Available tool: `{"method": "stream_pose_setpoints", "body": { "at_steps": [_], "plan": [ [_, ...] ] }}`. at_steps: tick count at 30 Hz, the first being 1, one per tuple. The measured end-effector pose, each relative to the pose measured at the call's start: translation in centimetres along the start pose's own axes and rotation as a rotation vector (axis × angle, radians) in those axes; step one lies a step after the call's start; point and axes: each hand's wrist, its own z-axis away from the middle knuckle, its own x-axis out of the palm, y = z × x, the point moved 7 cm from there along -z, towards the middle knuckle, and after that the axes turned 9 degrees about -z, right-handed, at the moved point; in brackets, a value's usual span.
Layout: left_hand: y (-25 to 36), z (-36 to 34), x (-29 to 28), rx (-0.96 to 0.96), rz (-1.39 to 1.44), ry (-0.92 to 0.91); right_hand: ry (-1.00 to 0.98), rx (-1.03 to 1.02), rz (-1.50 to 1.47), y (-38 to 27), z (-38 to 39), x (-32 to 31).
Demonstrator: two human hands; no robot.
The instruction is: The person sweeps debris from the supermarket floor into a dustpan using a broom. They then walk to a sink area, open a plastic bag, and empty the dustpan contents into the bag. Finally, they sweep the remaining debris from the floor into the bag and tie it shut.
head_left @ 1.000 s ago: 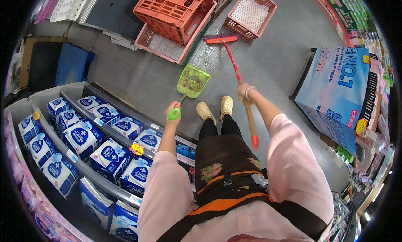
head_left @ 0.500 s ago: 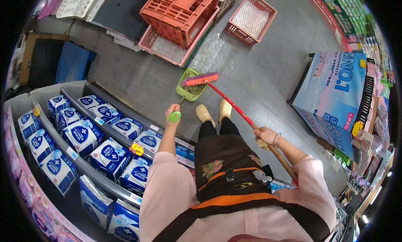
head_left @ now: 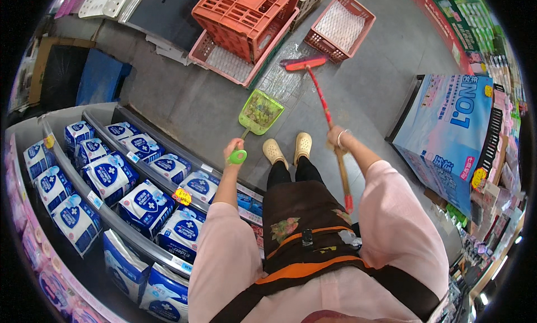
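My left hand (head_left: 232, 149) is closed around the handle of a green dustpan (head_left: 261, 111), whose pan rests on the floor with dusty debris in it. My right hand (head_left: 337, 138) grips the wooden and red shaft of a broom (head_left: 323, 96). The broom's red head with purple bristles (head_left: 304, 64) lies out past the dustpan, close to a pink crate (head_left: 342, 25). Beneath the bristles, a crumpled sheet of clear plastic (head_left: 288, 71) is spread on the floor. Broom head and dustpan are apart.
Red and pink stacked crates (head_left: 246, 26) stand ahead. At the left, shelves hold several blue-and-white packs (head_left: 110, 175). A blue printed display box (head_left: 439, 135) stands at the right. My feet in cream clogs (head_left: 302, 145) are just behind the dustpan.
The broom head has moved from over the dustpan forward and right, onto the plastic by the pink crate. My right hand has reached forward with the shaft; the dustpan has stayed nearly in place.
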Motion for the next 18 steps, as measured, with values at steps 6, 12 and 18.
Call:
{"method": "stream_pose_setpoints", "body": {
  "at_steps": [6,12,18],
  "plan": [
    [-0.1,0.0,0.5,-0.095,0.066,-0.020,0.149,0.054,-0.157,-3.3,10.9,7.5],
    [-0.3,0.1,0.7,-0.021,0.054,-0.029,0.137,0.068,-0.572,0.1,19.5,3.5],
    [-0.6,0.1,0.7,-0.071,0.047,-0.038,0.309,0.133,-0.699,1.3,19.7,-1.3]
  ]
}}
